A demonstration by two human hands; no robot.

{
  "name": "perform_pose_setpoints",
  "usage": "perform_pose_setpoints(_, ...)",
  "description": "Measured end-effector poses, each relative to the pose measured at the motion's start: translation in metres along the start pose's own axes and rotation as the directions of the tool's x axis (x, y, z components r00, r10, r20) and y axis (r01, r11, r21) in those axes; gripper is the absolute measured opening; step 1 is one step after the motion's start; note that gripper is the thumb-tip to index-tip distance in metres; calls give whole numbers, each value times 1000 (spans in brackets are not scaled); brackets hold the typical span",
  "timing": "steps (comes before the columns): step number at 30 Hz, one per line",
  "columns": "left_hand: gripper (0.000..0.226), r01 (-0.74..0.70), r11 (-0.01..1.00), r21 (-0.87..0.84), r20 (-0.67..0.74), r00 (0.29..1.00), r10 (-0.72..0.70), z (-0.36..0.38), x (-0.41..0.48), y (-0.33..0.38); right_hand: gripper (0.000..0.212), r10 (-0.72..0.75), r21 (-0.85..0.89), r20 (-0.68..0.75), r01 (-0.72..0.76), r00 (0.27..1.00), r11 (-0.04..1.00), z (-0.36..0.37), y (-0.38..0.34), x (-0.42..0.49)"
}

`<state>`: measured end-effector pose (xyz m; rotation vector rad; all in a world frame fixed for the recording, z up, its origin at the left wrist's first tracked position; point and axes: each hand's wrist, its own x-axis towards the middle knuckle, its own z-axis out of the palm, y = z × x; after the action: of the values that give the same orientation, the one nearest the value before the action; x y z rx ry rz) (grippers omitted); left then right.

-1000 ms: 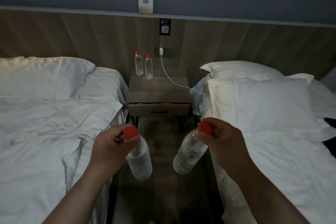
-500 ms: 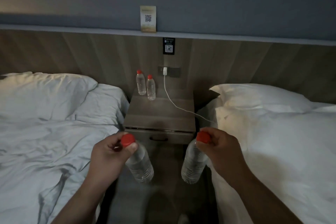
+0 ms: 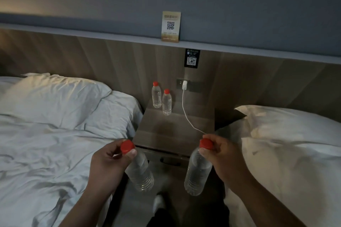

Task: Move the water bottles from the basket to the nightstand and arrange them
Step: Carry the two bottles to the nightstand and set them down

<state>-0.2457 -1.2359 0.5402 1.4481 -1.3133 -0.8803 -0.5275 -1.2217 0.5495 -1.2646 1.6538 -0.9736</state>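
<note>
My left hand (image 3: 108, 164) grips the neck of a clear water bottle (image 3: 141, 173) with a red cap, which hangs down in front of the nightstand. My right hand (image 3: 220, 156) holds a second red-capped bottle (image 3: 197, 175) the same way. Both bottles hang just before the front edge of the wooden nightstand (image 3: 175, 131). Two more red-capped bottles stand upright at its back left: one bottle (image 3: 156, 95) against the wall panel, another bottle (image 3: 167, 102) just right of it. No basket is in view.
A white charger (image 3: 184, 85) is plugged in above the nightstand; its cable (image 3: 188, 118) trails over the right side of the top. Beds with white linen flank the nightstand, left bed (image 3: 46, 134) and right bed (image 3: 295, 153). A card (image 3: 171, 26) stands on the ledge.
The nightstand has come closer and larger in view. Both hands, still holding their bottles, are now right at its front edge.
</note>
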Motion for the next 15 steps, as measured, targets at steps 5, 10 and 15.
perform_pose_setpoints(5,18,34,999,20,-5,999,-34,10,73,-29,35,40,-130,53,-33,998,991,24,-6,71)
perform_pose_setpoints(10,29,116,985,129,49,991,-123,27,146,-64,38,117,-209,73,-99,990,973,50,-1,136)
perform_pose_setpoints(15,22,178,956,234,108,972,-207,52,203,-95,42,186,-268,33,-170,982,948,72,15,191)
